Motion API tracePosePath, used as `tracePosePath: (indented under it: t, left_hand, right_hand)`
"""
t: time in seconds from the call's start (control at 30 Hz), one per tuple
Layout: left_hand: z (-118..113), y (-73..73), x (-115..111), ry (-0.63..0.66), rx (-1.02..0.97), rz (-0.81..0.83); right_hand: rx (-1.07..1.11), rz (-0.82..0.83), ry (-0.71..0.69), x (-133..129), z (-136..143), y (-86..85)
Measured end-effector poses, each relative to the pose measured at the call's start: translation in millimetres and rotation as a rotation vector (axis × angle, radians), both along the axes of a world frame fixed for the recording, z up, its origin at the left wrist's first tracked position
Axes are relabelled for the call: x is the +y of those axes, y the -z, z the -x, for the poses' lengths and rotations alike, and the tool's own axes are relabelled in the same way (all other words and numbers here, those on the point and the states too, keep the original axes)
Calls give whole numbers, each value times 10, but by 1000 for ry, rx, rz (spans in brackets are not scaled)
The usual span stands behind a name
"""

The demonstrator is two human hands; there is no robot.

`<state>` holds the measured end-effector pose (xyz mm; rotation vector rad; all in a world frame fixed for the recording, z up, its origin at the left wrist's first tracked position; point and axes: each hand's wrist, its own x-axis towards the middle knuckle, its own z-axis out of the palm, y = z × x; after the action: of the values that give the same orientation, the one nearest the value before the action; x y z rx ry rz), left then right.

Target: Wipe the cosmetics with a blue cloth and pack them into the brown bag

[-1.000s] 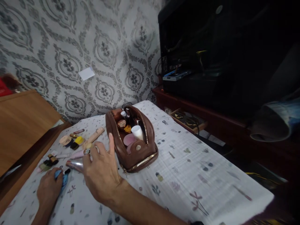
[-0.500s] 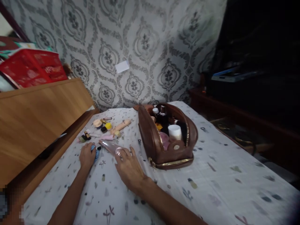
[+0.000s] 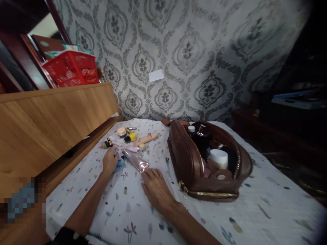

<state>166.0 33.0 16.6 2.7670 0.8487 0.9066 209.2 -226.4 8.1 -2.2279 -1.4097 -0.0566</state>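
Observation:
My left hand (image 3: 110, 160) rests on the cloth with its fingers curled over a small blue item (image 3: 119, 165), whose kind I cannot make out. My right hand (image 3: 157, 190) lies palm down, fingers stretched, its fingertips at the wide end of a shiny pink squeeze tube (image 3: 136, 161). Beyond the hands lie a pink tube (image 3: 132, 148), a peach-coloured tube (image 3: 146, 139), a yellow-lidded jar (image 3: 133, 136), a black-lidded pot (image 3: 127, 139) and a cream-topped jar (image 3: 122, 132). On the right stands an unzipped brown toiletry bag (image 3: 217, 185), holding a white-lidded jar (image 3: 219, 157) and a dark bottle (image 3: 201, 134).
A patterned white cloth (image 3: 143, 211) covers the surface. A wooden panel (image 3: 58, 119) borders it on the left, with a red basket (image 3: 74, 69) above. Patterned wallpaper (image 3: 178, 58) rises behind. Dark furniture (image 3: 245, 124) stands to the right.
The view has shifted, so everything appears farther right. My right hand has drawn back from the shiny pink tube to its end. My left hand stays at the blue item.

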Motion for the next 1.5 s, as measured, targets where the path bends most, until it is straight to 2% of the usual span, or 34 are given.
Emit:
tracePosePath:
  t: [0.2,0.4,0.63,0.83,1.03,1.17,1.27,1.43,1.5]
  left_hand:
    - [-257,-183,265,-32,36,57]
    - [-663,-251,520,-79,166,114]
    - [-1115,-293,439,75,314,72]
    - [-1360,-298,331,31,423,36]
    - [-1418,-252,399,31,485,-15]
    - [-1398,-260,409,83,468,-47]
    - [-1354,-294,362,103,427,-52]
    - [-1194,-371,265,60,296,-11]
    - [-1102,-414,222,101,201,23]
  right_hand:
    - [-38,-35,-12,17,-28,81]
    - [-50,-58,-17,23,-37,103]
    - [-61,3,-11,11,-14,90]
    - [-139,-1,8,-5,-15,112]
    - [-249,-55,6,-24,-17,160]
    - [-278,-89,14,-33,-14,184]
    - [-262,-94,20,-41,-15,180]
    - [-276,-95,14,-68,-21,153]
    - [-281,-85,17,-80,-25,150]
